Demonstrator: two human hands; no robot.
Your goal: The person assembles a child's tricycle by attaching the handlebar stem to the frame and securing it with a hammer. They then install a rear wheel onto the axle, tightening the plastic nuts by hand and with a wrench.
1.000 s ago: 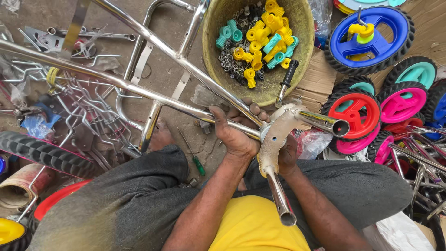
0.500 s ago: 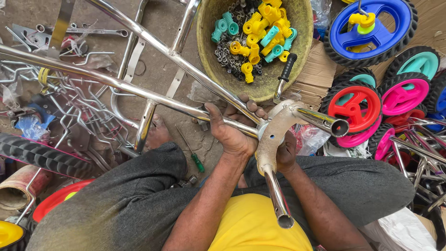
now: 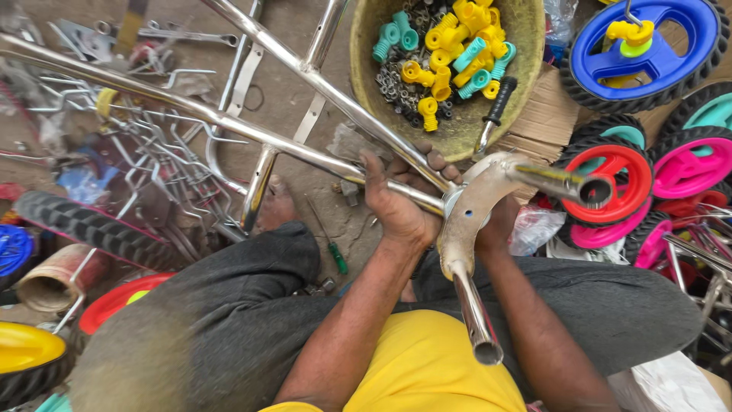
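Observation:
A chrome tubular frame (image 3: 252, 133) of a small cycle lies across my lap, its long tubes running to the upper left. My left hand (image 3: 396, 202) grips the tubes where they meet the curved fork piece (image 3: 476, 202). My right hand (image 3: 499, 221) is mostly hidden behind that fork piece and holds it from the right side. One chrome tube end (image 3: 480, 336) points toward me, another (image 3: 576, 187) points right. Just beyond my hands stands a yellowish bowl (image 3: 457, 133) holding yellow and teal plastic parts (image 3: 450, 53) and small metal nuts.
Small plastic wheels lie at the right: a blue one (image 3: 648, 53), a red one (image 3: 614, 179), pink ones (image 3: 694, 164). A screwdriver (image 3: 494, 111) leans in the bowl. Bent metal wire parts (image 3: 152, 164), a black tyre (image 3: 91, 229) and a green-handled screwdriver (image 3: 332, 248) lie on the ground at left.
The view has shifted slightly and the frame has moved a little with it. Both hands keep the same hold on the frame joint.

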